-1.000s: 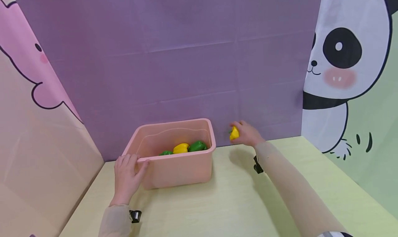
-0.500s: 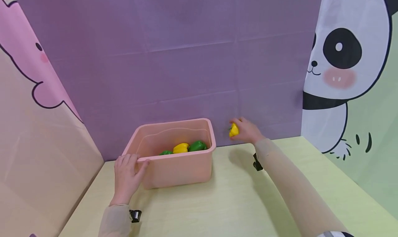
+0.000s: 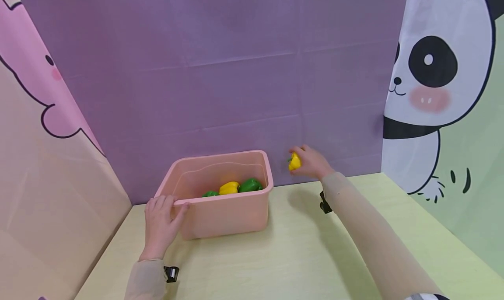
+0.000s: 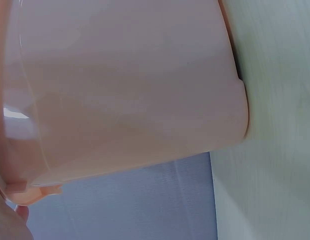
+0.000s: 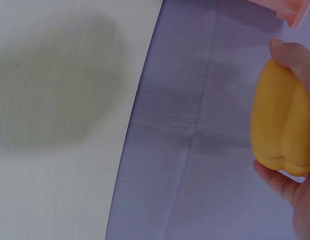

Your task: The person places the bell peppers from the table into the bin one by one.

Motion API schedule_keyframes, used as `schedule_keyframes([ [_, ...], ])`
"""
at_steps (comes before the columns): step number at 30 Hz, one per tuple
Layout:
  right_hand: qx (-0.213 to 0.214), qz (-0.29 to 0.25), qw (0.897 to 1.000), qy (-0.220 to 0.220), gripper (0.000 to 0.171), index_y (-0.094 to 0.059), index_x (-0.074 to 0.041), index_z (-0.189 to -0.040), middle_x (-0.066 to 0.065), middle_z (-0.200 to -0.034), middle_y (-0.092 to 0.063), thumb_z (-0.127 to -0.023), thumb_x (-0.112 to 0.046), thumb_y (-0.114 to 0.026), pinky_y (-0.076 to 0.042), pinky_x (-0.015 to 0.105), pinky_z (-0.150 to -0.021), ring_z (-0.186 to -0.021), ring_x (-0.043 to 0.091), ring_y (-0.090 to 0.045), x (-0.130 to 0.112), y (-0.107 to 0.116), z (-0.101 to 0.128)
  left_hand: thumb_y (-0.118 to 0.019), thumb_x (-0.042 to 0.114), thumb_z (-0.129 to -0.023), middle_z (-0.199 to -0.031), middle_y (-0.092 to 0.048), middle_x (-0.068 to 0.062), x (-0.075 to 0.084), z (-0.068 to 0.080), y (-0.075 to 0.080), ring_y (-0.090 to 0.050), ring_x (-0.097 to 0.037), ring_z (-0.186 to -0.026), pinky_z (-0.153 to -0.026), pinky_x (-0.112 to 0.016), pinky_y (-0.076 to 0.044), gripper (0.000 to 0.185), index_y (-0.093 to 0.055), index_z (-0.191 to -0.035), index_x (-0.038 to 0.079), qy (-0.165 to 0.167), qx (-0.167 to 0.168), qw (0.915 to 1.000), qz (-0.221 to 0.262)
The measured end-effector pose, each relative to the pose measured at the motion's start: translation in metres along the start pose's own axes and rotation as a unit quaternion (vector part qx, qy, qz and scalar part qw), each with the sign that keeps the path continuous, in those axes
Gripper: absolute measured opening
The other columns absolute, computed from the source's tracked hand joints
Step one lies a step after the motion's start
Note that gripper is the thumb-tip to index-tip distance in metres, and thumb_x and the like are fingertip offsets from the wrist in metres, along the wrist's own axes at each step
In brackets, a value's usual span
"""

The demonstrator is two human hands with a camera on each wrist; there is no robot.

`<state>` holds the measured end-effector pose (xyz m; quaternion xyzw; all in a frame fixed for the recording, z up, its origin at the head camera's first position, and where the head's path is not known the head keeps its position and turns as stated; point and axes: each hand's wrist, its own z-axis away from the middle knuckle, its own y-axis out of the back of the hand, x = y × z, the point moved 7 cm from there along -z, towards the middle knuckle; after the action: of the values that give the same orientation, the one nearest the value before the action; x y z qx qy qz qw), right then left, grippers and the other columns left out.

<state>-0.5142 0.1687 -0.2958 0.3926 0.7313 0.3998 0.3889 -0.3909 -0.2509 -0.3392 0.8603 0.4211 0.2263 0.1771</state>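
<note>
- A pale yellow-green desk (image 3: 283, 265) with a faint wood grain fills the lower part of the head view, lit evenly with soft shadows on it.
- A purple cloth backdrop (image 3: 220, 72) hangs behind the desk, showing creases in a grid of fold lines and meeting the desk's far edge.
- On the left stands a peach-coloured panel (image 3: 47, 195) bearing a pink cartoon shape (image 3: 23, 72) outlined in black, with a small dot eye and a blush mark.
- On the right hangs a light green panel (image 3: 472, 195) printed with a black-and-white cartoon panda (image 3: 437, 64) with a pink cheek.
</note>
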Motion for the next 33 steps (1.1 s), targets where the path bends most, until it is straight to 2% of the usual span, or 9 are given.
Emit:
schedule_keyframes([
  [22,0.009,0.0,1.0,0.008,0.069,-0.052,-0.016,-0.135,0.013,-0.121,-0.052,-0.074,-0.031,-0.082,-0.051,0.043,-0.081,-0.095,0.027,-0.055,-0.018,0.023,-0.011,-0.067,0.034,-0.089,-0.089,-0.054,-0.013,-0.001,0.001,-0.001,-0.044,-0.038,-0.099,-0.101,-0.059,-0.022,0.035,-0.057,-0.095,0.001,-0.002,0.003,1.0,0.0],
  [33,0.008,0.011,1.0,0.008,0.068,-0.051,-0.016,-0.135,0.013,-0.122,-0.051,-0.075,-0.03,-0.081,-0.051,0.043,-0.081,-0.094,0.028,-0.055,-0.023,0.032,-0.014,-0.068,0.03,-0.087,-0.084,-0.051,-0.012,-0.001,0.001,-0.001,-0.044,-0.037,-0.095,-0.098,-0.058,-0.024,0.032,-0.057,-0.092,0.001,-0.013,0.012,0.9998,0.005],
])
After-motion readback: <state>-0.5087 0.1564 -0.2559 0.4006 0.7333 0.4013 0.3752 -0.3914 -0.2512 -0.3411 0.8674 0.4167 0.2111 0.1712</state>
